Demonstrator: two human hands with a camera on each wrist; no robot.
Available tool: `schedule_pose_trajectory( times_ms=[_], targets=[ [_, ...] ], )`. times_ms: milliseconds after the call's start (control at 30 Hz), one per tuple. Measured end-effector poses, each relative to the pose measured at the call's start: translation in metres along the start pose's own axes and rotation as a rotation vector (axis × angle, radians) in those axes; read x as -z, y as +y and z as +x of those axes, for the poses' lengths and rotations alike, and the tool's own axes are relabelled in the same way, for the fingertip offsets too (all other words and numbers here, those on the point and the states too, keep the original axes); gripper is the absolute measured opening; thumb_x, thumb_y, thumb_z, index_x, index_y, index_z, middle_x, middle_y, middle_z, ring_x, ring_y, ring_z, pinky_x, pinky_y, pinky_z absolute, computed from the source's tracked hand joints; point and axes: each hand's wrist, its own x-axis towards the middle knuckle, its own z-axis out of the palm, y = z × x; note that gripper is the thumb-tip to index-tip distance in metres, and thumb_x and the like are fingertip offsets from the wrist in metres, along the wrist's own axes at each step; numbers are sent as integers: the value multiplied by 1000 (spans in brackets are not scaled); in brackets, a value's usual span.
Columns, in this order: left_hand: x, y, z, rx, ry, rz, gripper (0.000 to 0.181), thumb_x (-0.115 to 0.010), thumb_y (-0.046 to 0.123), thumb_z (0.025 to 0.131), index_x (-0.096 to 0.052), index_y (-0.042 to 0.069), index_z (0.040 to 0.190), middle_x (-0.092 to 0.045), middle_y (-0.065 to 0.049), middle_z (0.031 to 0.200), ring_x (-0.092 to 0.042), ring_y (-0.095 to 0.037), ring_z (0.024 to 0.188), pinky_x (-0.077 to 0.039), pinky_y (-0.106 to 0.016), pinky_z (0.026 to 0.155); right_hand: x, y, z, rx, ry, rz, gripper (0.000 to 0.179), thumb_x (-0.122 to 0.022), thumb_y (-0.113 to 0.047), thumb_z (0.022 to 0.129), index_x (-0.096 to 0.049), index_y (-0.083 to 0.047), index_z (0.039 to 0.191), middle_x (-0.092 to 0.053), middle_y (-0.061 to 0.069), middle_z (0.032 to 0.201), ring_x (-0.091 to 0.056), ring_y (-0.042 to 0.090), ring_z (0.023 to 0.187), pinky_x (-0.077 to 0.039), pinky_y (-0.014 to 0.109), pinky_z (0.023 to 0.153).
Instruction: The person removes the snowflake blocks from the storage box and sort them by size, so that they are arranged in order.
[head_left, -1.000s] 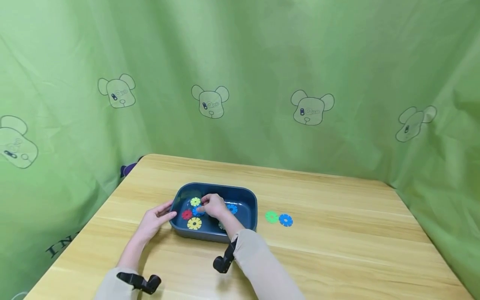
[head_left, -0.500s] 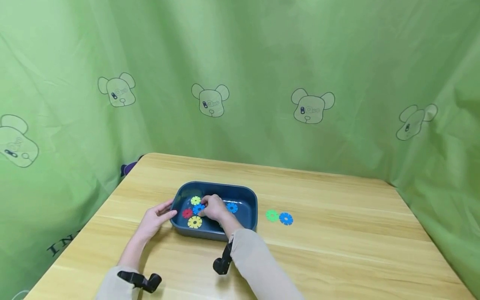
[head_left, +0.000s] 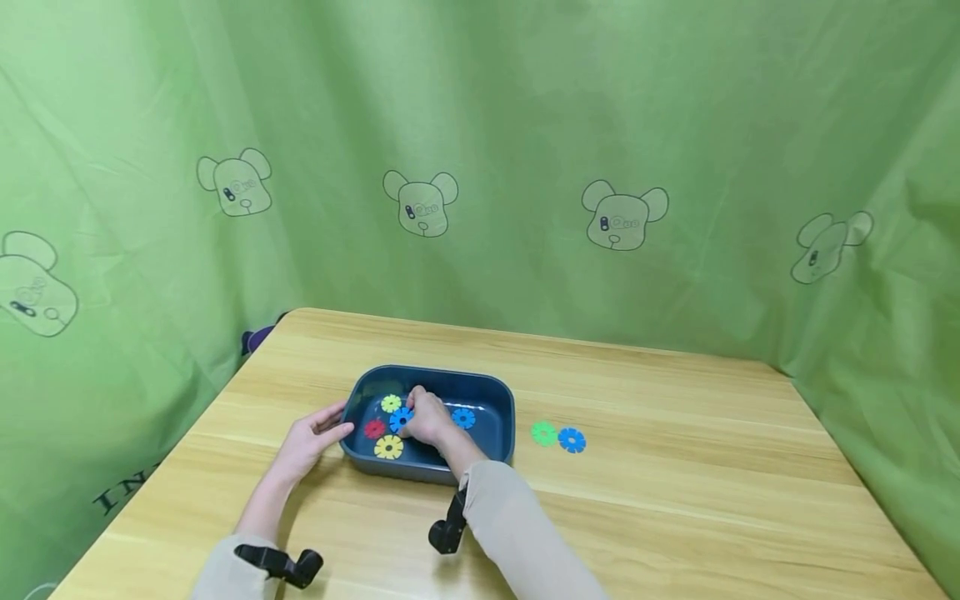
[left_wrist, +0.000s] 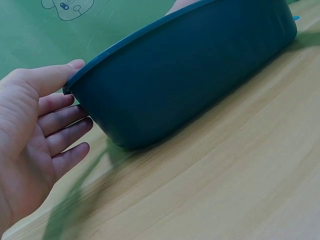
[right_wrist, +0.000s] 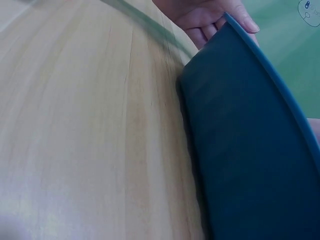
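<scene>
Blue disc at my right hand: likely light, stiff, slick; pinch its notched edge. Can't tell if I grip; left hand pinches bin by rim.

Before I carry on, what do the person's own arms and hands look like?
The left hand and right hand wear no gloves. The left sleeve and right sleeve are plain beige, ending short of the hands. The left wrist camera and right wrist camera are black, with rounded, jutting ends; I see no cables.
</scene>
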Motion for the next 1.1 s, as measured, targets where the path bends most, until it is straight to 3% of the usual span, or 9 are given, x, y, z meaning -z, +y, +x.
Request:
schedule_pose_trajectory(
  times_ms=[233, 333, 533, 900, 1100],
  targets=[
    [0, 1, 2, -2, -3, 12, 53, -61, 12, 90, -41, -7, 135, -46, -27, 133, -43, -36, 123, -32, -40, 102, 8, 1, -1, 27, 33, 48, 22, -71, 1, 77, -53, -4, 89, -51, 5, 81, -47, 20, 75, -38, 27, 63],
    [0, 2, 1, -5, -14, 10, 55, -60, 12, 90, -38, -7, 137, -43, -27, 135, -41, -37, 124, -30, -42, 103, 14, 2, -3, 27, 39, 63, 16, -69, 2, 78, -56, -3, 86, -52, 4, 78, -49, 17, 69, -40, 26, 59],
    [1, 2, -1, 11, -22, 5, 59, -59, 12, 91, -32, -6, 140, -39, -26, 138, -38, -35, 128, -28, -39, 104, 30, 7, -9, 47, 16, 130, 14, -68, 5, 79, -57, 1, 86, -49, 3, 69, -51, 14, 52, -47, 25, 49],
    [0, 0, -1, 17, -18, 11, 58, -60, 13, 90, -34, -6, 139, -40, -26, 138, -38, -35, 127, -31, -35, 102, 60, 33, -21, 72, 3, 206, 14, -66, 1, 83, -59, 0, 95, -54, 5, 74, -57, 16, 58, -52, 28, 57],
    [0, -1, -2, 1, -6, 15, 58, -61, 13, 89, -36, -6, 138, -41, -25, 137, -39, -34, 126, -35, -16, 94, 75, 41, -32, 74, 63, 334, 16, -65, 4, 82, -58, 4, 97, -56, 7, 74, -59, 19, 62, -54, 33, 60]
  ],
)
